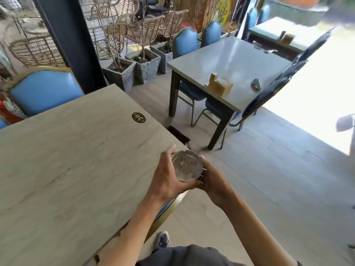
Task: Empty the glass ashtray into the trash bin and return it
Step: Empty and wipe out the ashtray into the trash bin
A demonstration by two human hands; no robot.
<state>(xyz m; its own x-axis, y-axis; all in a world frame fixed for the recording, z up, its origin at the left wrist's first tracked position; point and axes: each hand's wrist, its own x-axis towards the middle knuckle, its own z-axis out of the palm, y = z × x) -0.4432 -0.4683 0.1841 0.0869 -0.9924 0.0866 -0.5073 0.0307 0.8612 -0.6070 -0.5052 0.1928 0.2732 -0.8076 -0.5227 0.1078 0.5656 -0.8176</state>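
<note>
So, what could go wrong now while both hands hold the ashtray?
The glass ashtray sits past the table corner, between the left hand and right hand, over hard floor; a slip could break it. It looks ashy, so tilting may spill. No bin is visible.

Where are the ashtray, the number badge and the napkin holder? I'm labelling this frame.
ashtray (186, 165): head view, middle of its bowl.
number badge (138, 117): head view, centre of the oval.
napkin holder (219, 85): head view, its wooden side.
</note>
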